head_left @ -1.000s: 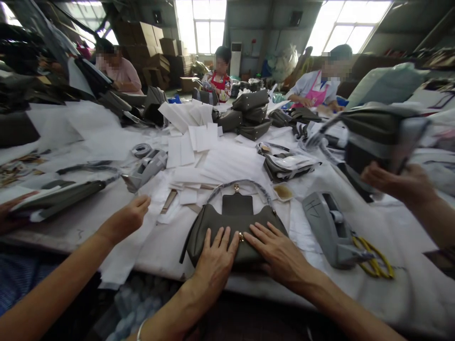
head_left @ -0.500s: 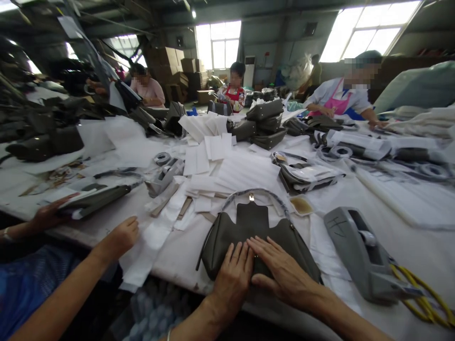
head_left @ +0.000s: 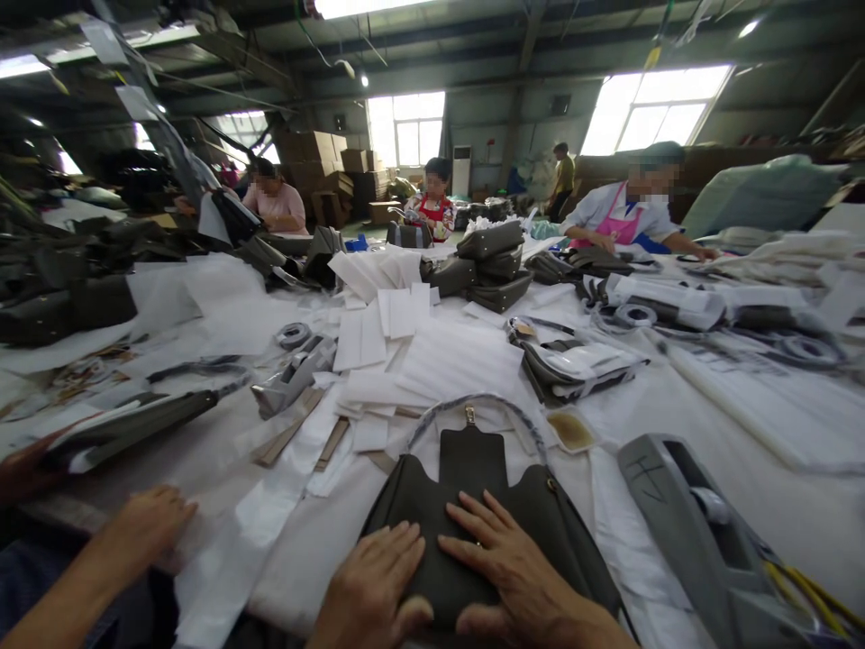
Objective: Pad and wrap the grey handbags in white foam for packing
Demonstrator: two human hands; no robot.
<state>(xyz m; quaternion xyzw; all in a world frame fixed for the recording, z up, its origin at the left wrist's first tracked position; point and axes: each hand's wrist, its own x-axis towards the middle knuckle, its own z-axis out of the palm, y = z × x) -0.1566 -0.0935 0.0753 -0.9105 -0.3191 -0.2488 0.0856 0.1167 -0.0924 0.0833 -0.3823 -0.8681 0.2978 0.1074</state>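
Basically both hands flat on dark green handbag [head_left: 473,514], table [head_left: 763,487] near edge.
Left hand [head_left: 371,590] at 7 o'clock, right hand [head_left: 510,568] at 5; palms pressing, nothing grasped. Tape dispenser [head_left: 689,532] at 3.

The handbag [head_left: 473,532] is showing dark olive-grey with a gold clasp [head_left: 468,415]. The tape dispenser [head_left: 682,532] is appearing light grey. White paper sheets [head_left: 452,356] are covering the white tabletop [head_left: 777,505]. Yellow handles [head_left: 817,604] are showing at the right edge.
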